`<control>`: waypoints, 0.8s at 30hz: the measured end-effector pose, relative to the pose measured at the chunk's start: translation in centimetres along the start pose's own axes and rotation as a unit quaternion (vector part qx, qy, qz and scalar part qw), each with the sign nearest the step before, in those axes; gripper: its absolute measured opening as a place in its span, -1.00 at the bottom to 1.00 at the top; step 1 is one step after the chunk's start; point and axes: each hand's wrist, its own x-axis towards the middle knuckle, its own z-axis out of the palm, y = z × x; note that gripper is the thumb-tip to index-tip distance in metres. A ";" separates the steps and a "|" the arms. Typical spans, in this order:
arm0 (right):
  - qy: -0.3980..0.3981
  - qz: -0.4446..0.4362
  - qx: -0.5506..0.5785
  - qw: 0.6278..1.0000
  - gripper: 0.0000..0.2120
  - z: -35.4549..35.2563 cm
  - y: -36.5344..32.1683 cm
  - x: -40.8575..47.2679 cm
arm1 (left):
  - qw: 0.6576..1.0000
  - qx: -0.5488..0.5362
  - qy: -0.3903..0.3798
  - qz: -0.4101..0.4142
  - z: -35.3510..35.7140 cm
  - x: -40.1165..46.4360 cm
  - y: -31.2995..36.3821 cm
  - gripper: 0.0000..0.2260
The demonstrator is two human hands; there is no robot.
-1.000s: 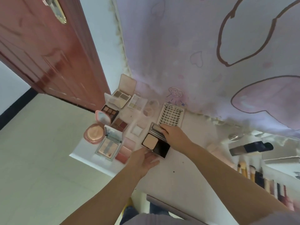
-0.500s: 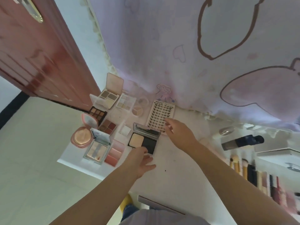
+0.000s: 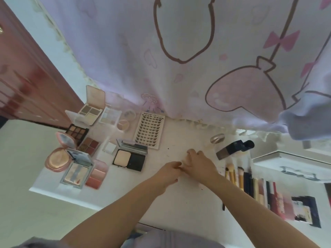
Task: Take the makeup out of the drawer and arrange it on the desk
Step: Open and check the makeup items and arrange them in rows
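Both hands together mid-desk (image 3: pixel 179 199), touching at the fingertips. Left hand (image 3: pixel 169 173): fingers curled inward toward the right hand, nothing visibly held; blur at the tips, cannot tell if pinching anything. Right hand (image 3: pixel 200 163): knuckles up, fingers bent down onto the desk, contents under the palm hidden; cannot tell grip. Makeup already laid out to the left of the fingers: black powder compact (image 3: pixel 129 156) nearest, open, long axis roughly left-right; lash tray (image 3: pixel 150 130) just beyond it toward the curtain (image 3: pixel 179 59), long axis running away from the person. Further left: eyeshadow palettes (image 3: pixel 81 134), round pink compact (image 3: pixel 57 159), mirrored highlighter palette (image 3: pixel 77 169), blush palette (image 3: pixel 96 174). To the right of the fingers: dark foundation bottle (image 3: pixel 234 149) lying on its side, long axis left-right, cap pointing right; brush row (image 3: pixel 234 173) just beside the right wrist, handles toward the person. Drawer not identifiable in view. Judgement: bare patch under and around the fingers is the open slot; right hand nearer bottle and brushes, left hand nearer the compact. Next pick likely on the right side, so right hand leads.
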 end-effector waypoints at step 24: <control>-0.090 -0.232 0.271 0.930 -0.82 -5.5 -9.1 -9.7 | 0.968 0.131 -0.079 0.197 -11.7 -14.3 -0.6 -0.78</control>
